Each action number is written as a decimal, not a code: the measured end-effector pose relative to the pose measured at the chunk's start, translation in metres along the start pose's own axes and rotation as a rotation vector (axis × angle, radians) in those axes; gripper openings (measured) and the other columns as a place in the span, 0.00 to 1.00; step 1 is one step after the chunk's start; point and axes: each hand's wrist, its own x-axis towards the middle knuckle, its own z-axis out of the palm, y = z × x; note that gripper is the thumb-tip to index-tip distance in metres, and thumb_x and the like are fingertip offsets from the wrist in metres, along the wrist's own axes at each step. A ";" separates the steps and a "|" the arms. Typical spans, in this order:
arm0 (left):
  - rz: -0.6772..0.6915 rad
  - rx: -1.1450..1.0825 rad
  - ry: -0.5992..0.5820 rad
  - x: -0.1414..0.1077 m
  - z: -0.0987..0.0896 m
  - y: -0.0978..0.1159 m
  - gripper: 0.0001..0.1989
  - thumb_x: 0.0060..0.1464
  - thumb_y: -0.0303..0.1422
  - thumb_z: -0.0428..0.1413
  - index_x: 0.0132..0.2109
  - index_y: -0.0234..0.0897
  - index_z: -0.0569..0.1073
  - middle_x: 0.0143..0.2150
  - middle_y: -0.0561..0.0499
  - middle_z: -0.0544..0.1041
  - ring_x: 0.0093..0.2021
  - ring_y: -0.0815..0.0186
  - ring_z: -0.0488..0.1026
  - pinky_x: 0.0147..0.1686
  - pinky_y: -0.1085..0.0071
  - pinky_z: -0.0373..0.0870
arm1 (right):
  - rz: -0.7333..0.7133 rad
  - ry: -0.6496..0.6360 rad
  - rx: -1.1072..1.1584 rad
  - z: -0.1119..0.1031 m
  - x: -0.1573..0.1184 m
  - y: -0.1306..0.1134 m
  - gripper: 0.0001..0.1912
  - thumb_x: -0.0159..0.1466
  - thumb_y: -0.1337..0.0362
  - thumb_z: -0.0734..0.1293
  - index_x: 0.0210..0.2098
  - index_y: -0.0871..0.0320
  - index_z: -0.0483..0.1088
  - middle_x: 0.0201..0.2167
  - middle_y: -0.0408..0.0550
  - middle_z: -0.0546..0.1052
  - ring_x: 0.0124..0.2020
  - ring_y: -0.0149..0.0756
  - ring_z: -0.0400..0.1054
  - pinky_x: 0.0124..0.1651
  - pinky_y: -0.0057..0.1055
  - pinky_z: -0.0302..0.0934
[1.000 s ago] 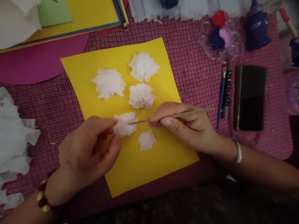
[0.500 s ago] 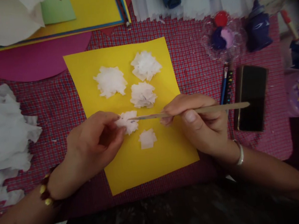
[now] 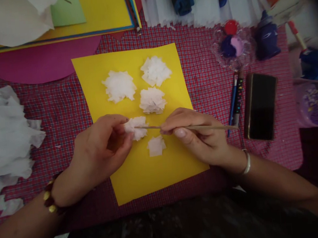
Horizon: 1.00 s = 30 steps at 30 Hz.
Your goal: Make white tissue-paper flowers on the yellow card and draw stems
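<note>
My left hand point(image 3: 103, 145) is closed, its thumb and fingertips pinching the left edge of a small white tissue-paper flower point(image 3: 138, 129). In my right hand point(image 3: 196, 136) is a thin flat wooden stick point(image 3: 210, 127), held like a pen, its tip at the middle of that flower. Both hands are over a yellow paper sheet point(image 3: 142, 182). Beyond them on the sheet lie a large ruffled white flower point(image 3: 119, 86), a second flower point(image 3: 156, 71) and a third flower point(image 3: 152, 100). A small squarish white tissue piece point(image 3: 156, 146) lies just below the pinched flower.
White tissue pieces point(image 3: 6, 134) are heaped at the left. To the right are a black phone point(image 3: 261, 106), two brushes point(image 3: 235, 98), a clear palette point(image 3: 220, 61) with paint and a dark bottle point(image 3: 267, 39). Coloured sheets point(image 3: 104, 17) lie at the back left on the checked cloth point(image 3: 205, 75).
My right hand has moved a little left, and the stick has turned narrower to view, its tip staying at the flower. My left hand keeps its pinch. The whole view has shifted slightly.
</note>
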 end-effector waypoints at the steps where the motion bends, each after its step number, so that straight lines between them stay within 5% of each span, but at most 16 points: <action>1: -0.007 -0.001 0.006 0.000 0.000 0.000 0.10 0.65 0.29 0.61 0.52 0.44 0.74 0.37 0.54 0.80 0.31 0.68 0.80 0.27 0.73 0.75 | -0.025 0.003 0.002 0.000 0.000 0.001 0.10 0.78 0.60 0.66 0.48 0.48 0.81 0.40 0.45 0.87 0.41 0.38 0.82 0.45 0.38 0.79; 12: -0.194 -0.118 0.041 0.003 -0.001 -0.004 0.09 0.62 0.25 0.60 0.48 0.43 0.75 0.38 0.56 0.81 0.32 0.69 0.80 0.30 0.73 0.75 | -0.043 -0.123 -0.231 0.003 0.004 -0.010 0.16 0.82 0.58 0.59 0.54 0.52 0.78 0.45 0.48 0.85 0.50 0.38 0.80 0.56 0.41 0.74; 21: -0.327 -0.320 0.022 0.013 0.003 -0.012 0.04 0.65 0.30 0.56 0.45 0.44 0.72 0.36 0.55 0.79 0.32 0.66 0.77 0.32 0.67 0.74 | -0.098 -0.412 -0.640 0.012 0.050 -0.039 0.20 0.83 0.60 0.55 0.52 0.59 0.77 0.48 0.53 0.85 0.49 0.45 0.80 0.55 0.40 0.71; 26: -0.147 -0.354 -0.040 0.013 0.005 -0.015 0.04 0.61 0.30 0.55 0.42 0.43 0.72 0.35 0.53 0.75 0.30 0.66 0.73 0.30 0.66 0.71 | 0.036 -0.483 -0.778 0.023 0.067 -0.051 0.16 0.82 0.58 0.57 0.49 0.56 0.75 0.43 0.50 0.84 0.43 0.40 0.77 0.50 0.35 0.67; 30: 0.030 -0.243 -0.059 0.014 0.007 -0.013 0.02 0.60 0.30 0.56 0.41 0.40 0.73 0.37 0.51 0.75 0.34 0.64 0.74 0.33 0.66 0.70 | 0.134 -0.398 -0.655 0.022 0.062 -0.049 0.14 0.80 0.60 0.58 0.45 0.58 0.73 0.38 0.50 0.81 0.38 0.39 0.74 0.46 0.35 0.66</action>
